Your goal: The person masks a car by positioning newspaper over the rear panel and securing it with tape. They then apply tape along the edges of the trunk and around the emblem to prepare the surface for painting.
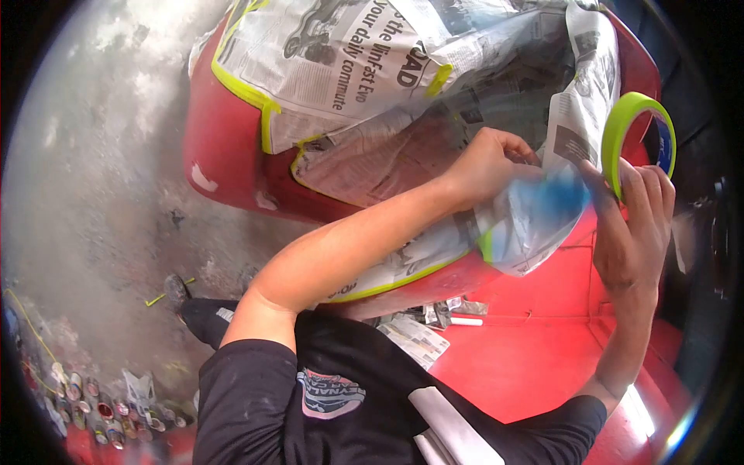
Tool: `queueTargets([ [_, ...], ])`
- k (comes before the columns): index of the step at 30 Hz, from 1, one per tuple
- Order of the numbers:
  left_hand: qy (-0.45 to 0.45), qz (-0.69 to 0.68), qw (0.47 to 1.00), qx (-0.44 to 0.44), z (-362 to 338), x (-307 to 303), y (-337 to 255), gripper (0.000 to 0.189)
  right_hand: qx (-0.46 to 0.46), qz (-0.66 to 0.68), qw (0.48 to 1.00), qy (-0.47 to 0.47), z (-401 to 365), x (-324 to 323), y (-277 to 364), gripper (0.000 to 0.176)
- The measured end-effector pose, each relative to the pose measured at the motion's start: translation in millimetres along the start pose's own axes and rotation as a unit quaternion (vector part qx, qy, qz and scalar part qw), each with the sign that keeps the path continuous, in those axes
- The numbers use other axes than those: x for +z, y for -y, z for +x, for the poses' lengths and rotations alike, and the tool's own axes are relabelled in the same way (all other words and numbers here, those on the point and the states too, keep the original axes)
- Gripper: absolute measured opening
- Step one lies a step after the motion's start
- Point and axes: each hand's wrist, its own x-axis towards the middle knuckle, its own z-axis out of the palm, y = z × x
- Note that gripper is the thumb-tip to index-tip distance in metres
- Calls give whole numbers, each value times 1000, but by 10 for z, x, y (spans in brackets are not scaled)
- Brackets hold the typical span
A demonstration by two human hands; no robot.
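our left hand has its grip curled tight, the fingertips pinching a fold of the newspaper that lies over the red panel. our right hand has its grip closed on the tape roll, a yellow-green ring held upright just beside the panel's right edge. a blurred flap of paper hangs between the two hands, so we cannot tell whether a free end runs from the roll to the left fingers.

further out, tape strips already line the newspaper's left edge, and another runs along the panel's near edge. the grey floor lies to the left, with a row of small cans at its near left corner.

we judge the step in hand to be fastening the loose right-hand sheet. the next move calls for a length of tape drawn off the roll while the left grip holds the paper flat and taut. the strip would have to land half on paper and half on red panel, without a wrinkle.
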Motion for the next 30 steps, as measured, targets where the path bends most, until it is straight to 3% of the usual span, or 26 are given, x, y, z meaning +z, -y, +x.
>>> queueTargets([
  [9,-24,21,999,21,27,69,21,14,40,71,994,-71,-383,54,42,38],
  [12,-28,56,997,39,4,91,7,29,63,113,989,-70,-499,37,78,40],
  [14,-93,97,989,62,-40,130,-45,50,76,129,986,-76,-593,52,104,40],
  [15,-91,102,989,63,-32,120,-52,50,84,146,983,-78,-642,58,120,41],
  [17,-44,30,998,-18,20,85,-42,59,95,149,981,-84,-732,44,145,43],
  [18,-43,36,998,-17,56,68,-36,59,103,155,978,-90,-782,51,156,43],
  [20,-22,10,999,-37,117,64,-22,38,113,162,976,-95,-893,70,177,43],
  [23,25,55,993,-98,260,-35,-83,24,128,165,972,-107,-1020,105,199,43],
  [24,47,4,995,-85,313,-53,-31,17,134,176,969,-107,-1048,110,209,43],
  [28,53,56,995,-64,349,-66,-40,14,150,218,958,-112,-1122,157,241,43],
  [30,28,96,995,31,279,-42,-52,8,147,220,957,-120,-1116,189,242,44],
])
